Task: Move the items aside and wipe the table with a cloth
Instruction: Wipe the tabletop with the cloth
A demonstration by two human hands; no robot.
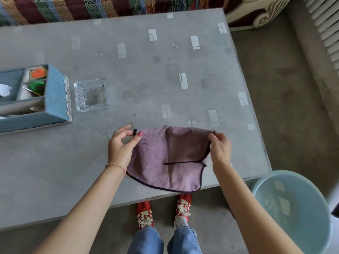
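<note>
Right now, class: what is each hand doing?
Left hand: fingers pinching the purple cloth at its corner.
Right hand: fingers pinching the cloth's other corner.

The red shoes (182, 205) carry pale lettering too distorted to read; no other text shows.

We see a mauve cloth (165, 158) edged in black on a grey table (128, 70) flecked with white marks, a blue lace-trimmed box (56, 92), red-and-cream shoes (145, 215) and a pale-green bin (293, 208).

Both hands (121, 145) (219, 146) pinching purple cloth (165, 162), grey table (128, 70)
</note>
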